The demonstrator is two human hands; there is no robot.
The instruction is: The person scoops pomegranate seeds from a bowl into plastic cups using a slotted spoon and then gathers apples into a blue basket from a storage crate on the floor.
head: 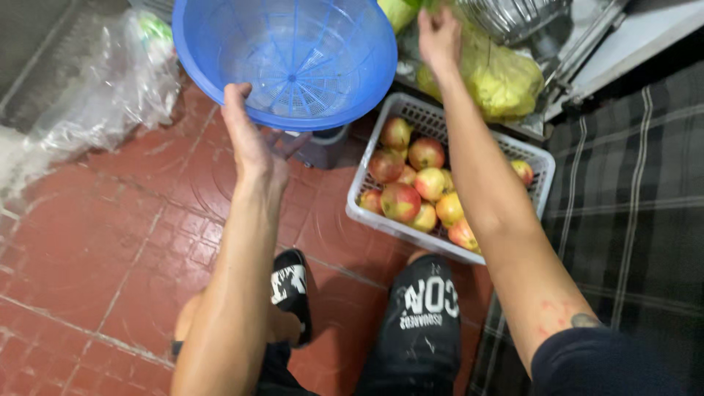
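Colander [293, 55] comes first: blue, slotted, empty, it sits at the top centre of the frame, tilted toward me. My left hand [246, 136] grips its near rim, thumb over the edge and fingers beneath. My right hand [438, 33] is up at the top, right of centre, fingers closed on a clear bag [499, 77] of yellow-green produce; how firmly it pinches I cannot tell. I judge this the fetching step, with the colander held ready while produce is reached for. A next move would call for a steady rim and a firm hold on the slack plastic. Below the bag, right of centre, a white basket [539, 165] holds red-and-yellow apples [411, 183]. Crumpled clear plastic [103, 81] lies at the upper left on the red tiled floor [88, 242]. Dark checked cloth [631, 191] fills the right edge.
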